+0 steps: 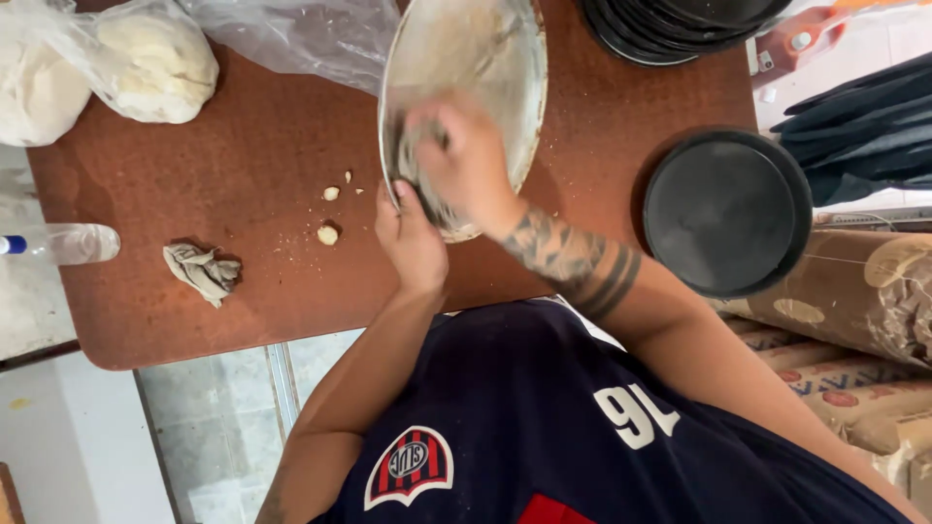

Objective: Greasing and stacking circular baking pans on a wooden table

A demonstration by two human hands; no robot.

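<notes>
Two hands on round metal pan (485, 58), tilted over far table (243, 165) edge: left hand (413, 243) grips near rim, right hand (466, 160) presses grey rag (413, 160) inside. Pan looks rigid, light, greasy; rim safest hold.

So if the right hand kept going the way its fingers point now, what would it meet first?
The right hand already presses a grey crumpled rag against the inside of the round, dough-smeared metal pan. Its fingers point left across the pan, so the near rim comes first, probably, where the left hand grips it.
</notes>
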